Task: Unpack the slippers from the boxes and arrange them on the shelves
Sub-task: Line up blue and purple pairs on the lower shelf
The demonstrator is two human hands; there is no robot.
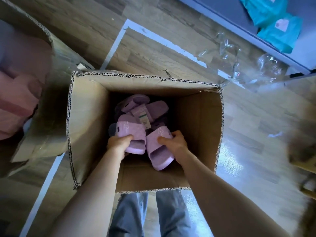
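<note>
An open cardboard box (89,117) stands on the floor below me, and both my arms reach down into it. My left hand (118,143) grips a lilac slipper (132,134) by its strap. My right hand (174,142) grips a second lilac slipper (159,154), fingers curled round its strap. Further back in the box lie more lilac slippers (136,104), one with a paper tag (143,117) on it.
A second open box (51,93) with pink items (18,93) stands at the left. Crumpled clear plastic wrap (239,60) lies on the wood floor at the upper right. A grey shelf (239,19) holding teal packages (277,24) runs across the top right.
</note>
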